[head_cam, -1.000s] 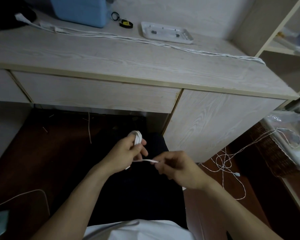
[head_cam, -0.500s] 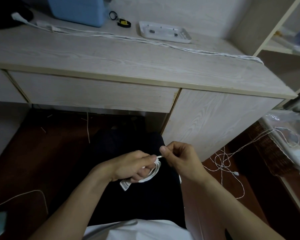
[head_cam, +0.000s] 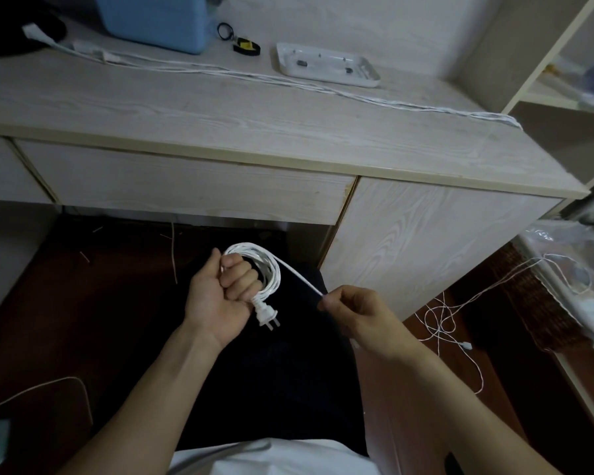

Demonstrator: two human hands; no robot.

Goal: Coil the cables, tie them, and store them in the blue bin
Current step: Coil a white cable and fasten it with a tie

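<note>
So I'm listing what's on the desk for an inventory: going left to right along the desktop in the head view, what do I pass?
White plug end of the long cable → blue bin → black ring → black and yellow item → white tray → far end of the long cable.

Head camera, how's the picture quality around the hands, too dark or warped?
Head view: dim and bluish, floor nearly black; the coiled white cable in the left hand stays legible; right hand reasonably sharp; wide-angle lens bows the desk edge.
</note>
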